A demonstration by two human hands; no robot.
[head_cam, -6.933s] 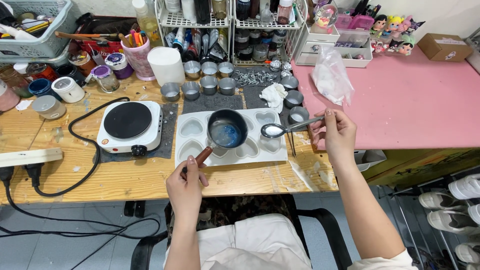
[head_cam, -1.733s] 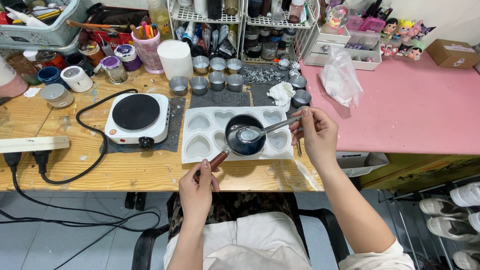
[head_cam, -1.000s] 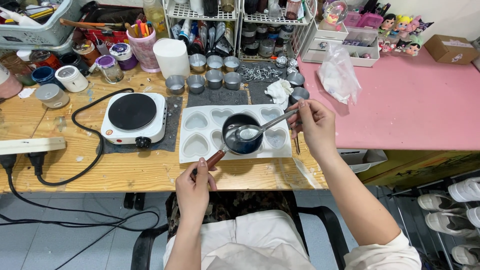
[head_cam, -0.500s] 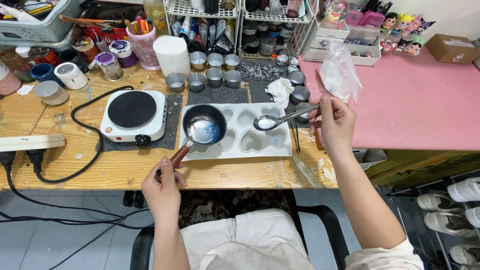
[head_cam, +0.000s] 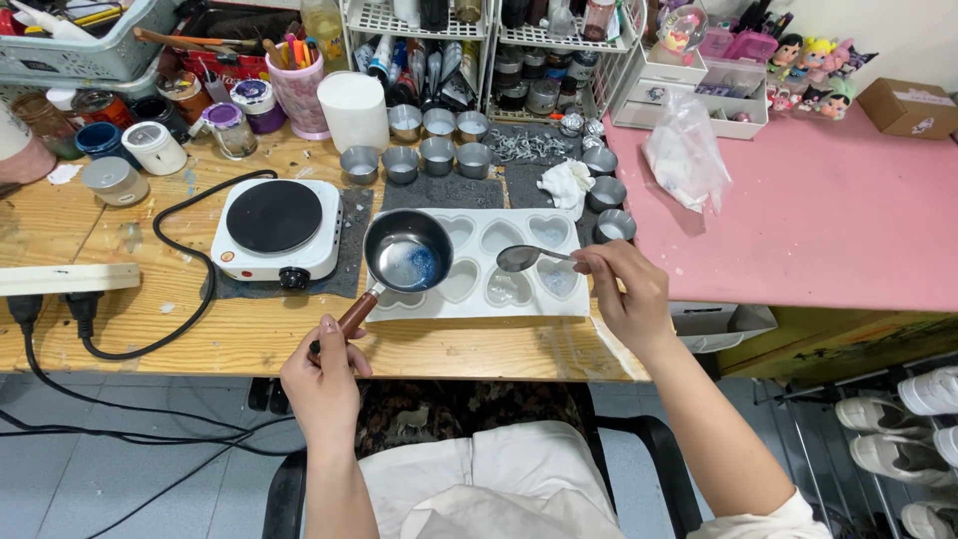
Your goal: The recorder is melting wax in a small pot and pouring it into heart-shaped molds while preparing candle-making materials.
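Observation:
My left hand (head_cam: 321, 375) grips the brown handle of a small dark saucepan (head_cam: 407, 251), which hangs over the left end of a white mould with heart-shaped cavities (head_cam: 499, 237). A little whitish liquid with a blue patch lies in the pan. My right hand (head_cam: 624, 292) holds a metal spoon (head_cam: 520, 259) by its handle, the bowl tipped over the mould's lower middle heart cavity. The mould rests on the wooden table (head_cam: 130, 329).
A white electric hotplate (head_cam: 278, 226) stands left of the mould, its black cord (head_cam: 180, 250) looping to plugs at the table's left edge. Several small metal cups (head_cam: 437, 155), jars, a white candle (head_cam: 351, 110) and wire racks crowd the back. A plastic bag (head_cam: 685, 152) lies on the pink table (head_cam: 828, 220).
The pan has moved from the mould's middle to its left end. The spoon left the pan, swung right with a white load, then came down over the lower middle cavity.

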